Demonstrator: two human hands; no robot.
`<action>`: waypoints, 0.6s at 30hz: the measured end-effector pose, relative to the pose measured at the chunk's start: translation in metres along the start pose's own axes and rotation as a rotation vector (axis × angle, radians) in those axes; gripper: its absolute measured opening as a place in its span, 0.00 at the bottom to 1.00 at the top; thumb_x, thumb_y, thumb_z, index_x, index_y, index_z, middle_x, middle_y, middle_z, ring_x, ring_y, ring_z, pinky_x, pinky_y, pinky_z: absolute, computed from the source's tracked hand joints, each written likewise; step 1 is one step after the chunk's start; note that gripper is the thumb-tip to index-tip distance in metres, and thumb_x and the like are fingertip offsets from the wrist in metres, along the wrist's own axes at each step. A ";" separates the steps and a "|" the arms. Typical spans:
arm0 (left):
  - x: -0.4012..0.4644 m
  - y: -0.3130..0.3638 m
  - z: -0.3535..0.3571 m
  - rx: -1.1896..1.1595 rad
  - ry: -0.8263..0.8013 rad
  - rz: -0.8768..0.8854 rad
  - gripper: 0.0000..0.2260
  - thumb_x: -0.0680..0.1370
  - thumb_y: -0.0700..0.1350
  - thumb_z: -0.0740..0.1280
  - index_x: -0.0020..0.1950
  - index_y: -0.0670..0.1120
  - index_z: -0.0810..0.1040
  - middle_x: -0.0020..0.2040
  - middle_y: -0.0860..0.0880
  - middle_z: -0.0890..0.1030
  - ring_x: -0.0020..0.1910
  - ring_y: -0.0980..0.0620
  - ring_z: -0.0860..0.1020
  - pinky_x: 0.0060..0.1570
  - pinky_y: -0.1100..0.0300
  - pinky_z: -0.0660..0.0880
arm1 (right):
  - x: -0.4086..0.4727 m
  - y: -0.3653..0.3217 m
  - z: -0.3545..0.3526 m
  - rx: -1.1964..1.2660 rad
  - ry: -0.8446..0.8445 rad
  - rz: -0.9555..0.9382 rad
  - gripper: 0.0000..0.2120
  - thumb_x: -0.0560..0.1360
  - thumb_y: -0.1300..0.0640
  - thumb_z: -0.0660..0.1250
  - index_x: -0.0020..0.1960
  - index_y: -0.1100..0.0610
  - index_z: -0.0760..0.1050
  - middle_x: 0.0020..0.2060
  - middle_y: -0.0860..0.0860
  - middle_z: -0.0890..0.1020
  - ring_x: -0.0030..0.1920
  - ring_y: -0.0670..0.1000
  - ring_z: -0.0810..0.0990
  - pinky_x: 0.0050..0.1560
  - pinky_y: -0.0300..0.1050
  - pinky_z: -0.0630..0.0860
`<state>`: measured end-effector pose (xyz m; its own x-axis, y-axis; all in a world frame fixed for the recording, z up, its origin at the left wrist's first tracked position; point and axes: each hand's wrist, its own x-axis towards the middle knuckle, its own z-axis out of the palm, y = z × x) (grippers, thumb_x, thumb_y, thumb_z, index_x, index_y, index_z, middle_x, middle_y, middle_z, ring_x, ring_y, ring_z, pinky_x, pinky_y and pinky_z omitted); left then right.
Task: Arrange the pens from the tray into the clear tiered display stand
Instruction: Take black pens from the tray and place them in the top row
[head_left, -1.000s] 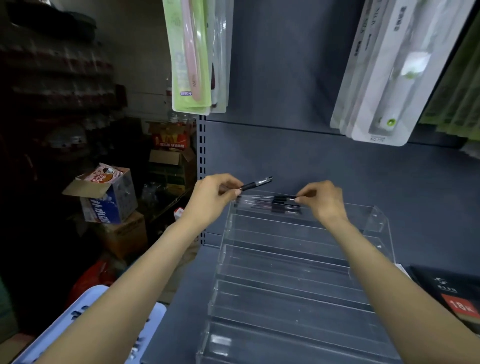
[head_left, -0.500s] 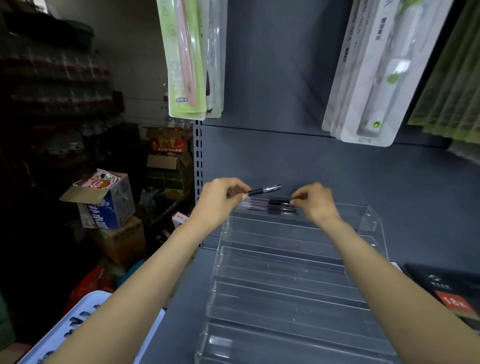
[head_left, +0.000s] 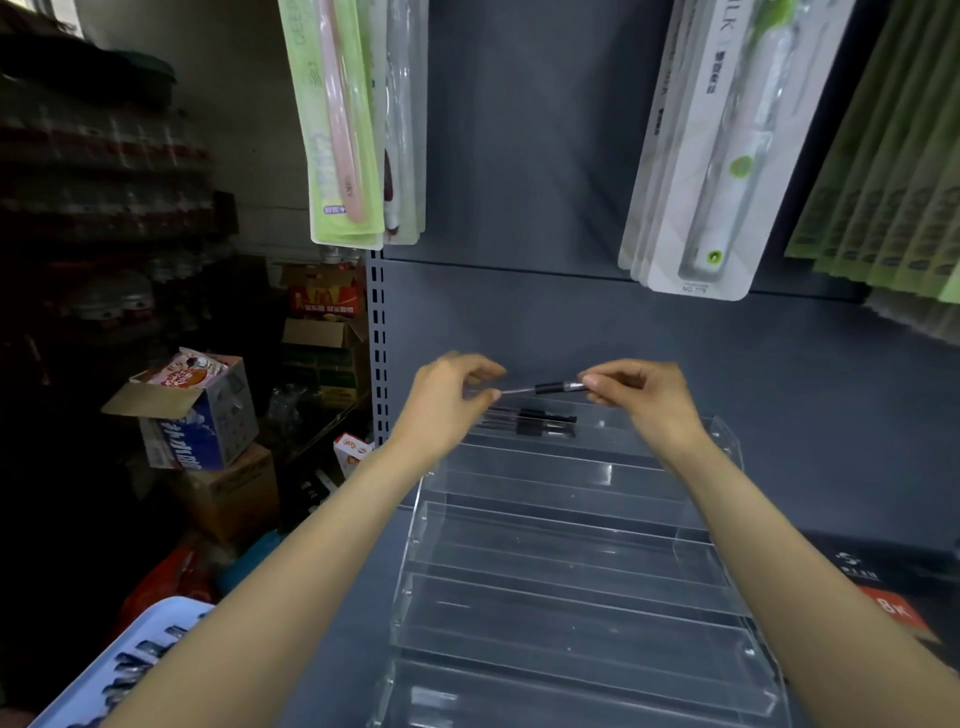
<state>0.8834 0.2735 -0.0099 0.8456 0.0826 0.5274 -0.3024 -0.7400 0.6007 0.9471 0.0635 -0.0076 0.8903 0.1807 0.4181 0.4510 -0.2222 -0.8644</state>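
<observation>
both hands are up over the top tier of the clear tiered display stand (head_left: 571, 545); left hand (head_left: 441, 400) pinches the thin tip end of a pen (head_left: 545, 388) btwn thumb & forefinger, right hand (head_left: 639, 395) pinches the other end the same way, fingers curled in narrow; the pen hangs level across the gap, just above the top tier & not touching it; a few more pens (head_left: 530, 422) lie side by side in that top tier already, dark grips roughly lined up; lower tiers look bare; the tray (head_left: 130, 665), pale blue, sits low left by the left forearm w/ more dark pens in it, count unclear.

handling, as i judge it: pen is light & stiff, smooth plastic barrel so prob a bit slippery; the dark grip section near the middle looks the surest place to take hold w/ one hand; the end-to-end pinch suits laying it flat & parallel to the others; little force needed; it'll roll if let go crooked, tho the tier's front lip should stop it. stand is clear acrylic, rigid but likely light & easy to nudge on the shelf (head_left: 332, 597), prob scratches too; so lower the pen in, don't drop it; watch not to knock the pens already lying there.

toothbrush packs (head_left: 343, 130) hang above on the back panel; cardboard boxes (head_left: 192, 415) stacked off to the left.
</observation>
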 end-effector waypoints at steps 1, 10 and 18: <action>0.000 -0.005 -0.001 0.029 0.032 -0.038 0.15 0.76 0.41 0.68 0.62 0.45 0.76 0.59 0.47 0.78 0.55 0.55 0.76 0.55 0.70 0.67 | 0.002 0.004 -0.002 -0.027 0.045 0.016 0.04 0.72 0.62 0.71 0.41 0.55 0.83 0.30 0.41 0.83 0.35 0.45 0.82 0.45 0.33 0.78; -0.006 -0.043 -0.003 -0.059 -0.050 -0.297 0.17 0.75 0.40 0.68 0.64 0.40 0.76 0.61 0.44 0.79 0.60 0.48 0.77 0.62 0.57 0.71 | 0.006 0.014 0.016 -0.326 0.022 0.027 0.03 0.72 0.60 0.71 0.44 0.59 0.83 0.37 0.49 0.82 0.39 0.45 0.79 0.42 0.29 0.73; -0.011 -0.050 -0.004 -0.219 -0.021 -0.333 0.18 0.75 0.40 0.69 0.64 0.41 0.75 0.61 0.44 0.79 0.61 0.47 0.77 0.63 0.48 0.73 | 0.014 0.008 0.027 -0.516 -0.142 0.098 0.02 0.71 0.61 0.73 0.44 0.59 0.83 0.39 0.49 0.81 0.44 0.46 0.78 0.47 0.35 0.69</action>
<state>0.8875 0.3126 -0.0433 0.9214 0.2787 0.2710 -0.0948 -0.5149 0.8520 0.9619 0.0898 -0.0161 0.9284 0.2552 0.2700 0.3709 -0.6793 -0.6332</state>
